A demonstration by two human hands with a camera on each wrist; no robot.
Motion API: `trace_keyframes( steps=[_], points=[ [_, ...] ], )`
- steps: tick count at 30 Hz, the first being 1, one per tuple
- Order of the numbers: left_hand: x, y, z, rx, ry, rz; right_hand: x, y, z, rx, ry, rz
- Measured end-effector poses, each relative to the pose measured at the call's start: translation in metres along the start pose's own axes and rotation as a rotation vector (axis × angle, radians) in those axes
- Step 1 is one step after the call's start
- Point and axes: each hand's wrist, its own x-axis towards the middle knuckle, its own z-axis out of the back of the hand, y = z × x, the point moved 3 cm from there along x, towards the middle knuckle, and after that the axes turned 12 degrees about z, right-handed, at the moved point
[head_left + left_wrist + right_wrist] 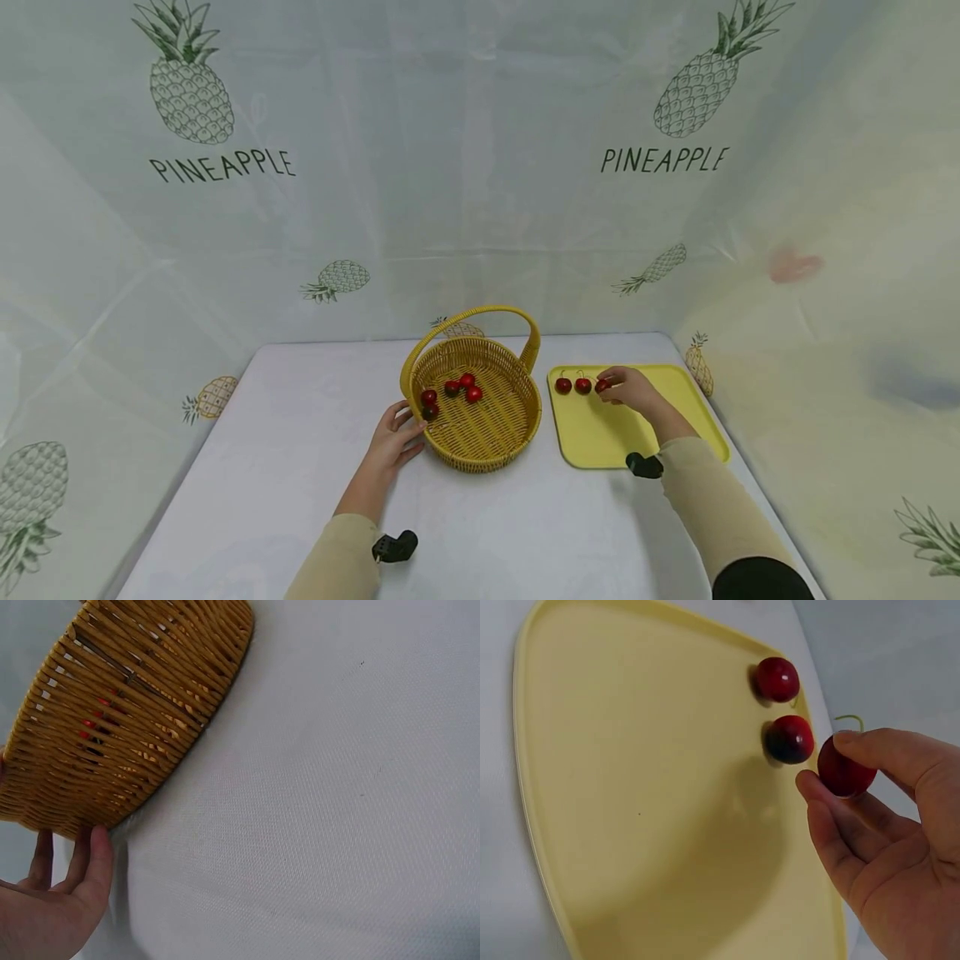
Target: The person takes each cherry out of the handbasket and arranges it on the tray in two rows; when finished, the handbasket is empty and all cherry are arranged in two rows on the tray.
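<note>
A round woven yellow basket (517, 417) with a tall arched handle holds several dark-red cherries (474, 394). At its left side my left hand (392, 437) grips the basket, with fingertips against the outer wall; in the left wrist view three fingers (97, 862) reach its lower edge. My right hand (630, 390) pinches one cherry (846, 766) between thumb and fingers over the yellow tray (600, 450). A thin green stem curls up from that cherry. Two more cherries, one outer (778, 679) and one nearer (790, 739), lie on the tray in a row beside it.
Basket and tray stand side by side on a white table (480, 533), the tray on the right. A pale curtain (480, 208) printed with pineapples hangs behind the table and along both sides. The basket handle (480, 310) arches above the basket's far half.
</note>
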Motion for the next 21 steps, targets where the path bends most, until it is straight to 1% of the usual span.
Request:
trace_keyframes(
  steps=[3,6,7,11,16,21],
  points=[
    [0.008,0.005,0.004,0.001,-0.009,-0.001,0.000,-0.002,0.001,-0.032,-0.026,-0.001],
    [0.019,0.012,0.008,0.001,-0.022,0.001,0.001,-0.003,0.002,-0.033,-0.050,-0.009],
    [0.020,0.013,0.008,0.002,-0.028,-0.001,0.002,-0.004,0.002,-0.035,-0.054,-0.012],
    [0.019,0.014,0.007,0.007,-0.049,-0.007,0.005,-0.007,0.001,-0.029,-0.086,-0.027],
    [0.016,0.012,0.006,0.012,-0.059,-0.015,0.006,-0.010,-0.001,-0.006,-0.126,-0.031],
    [0.016,0.013,0.006,0.008,-0.063,-0.009,0.006,-0.013,-0.002,-0.013,-0.165,-0.069]
  ],
)
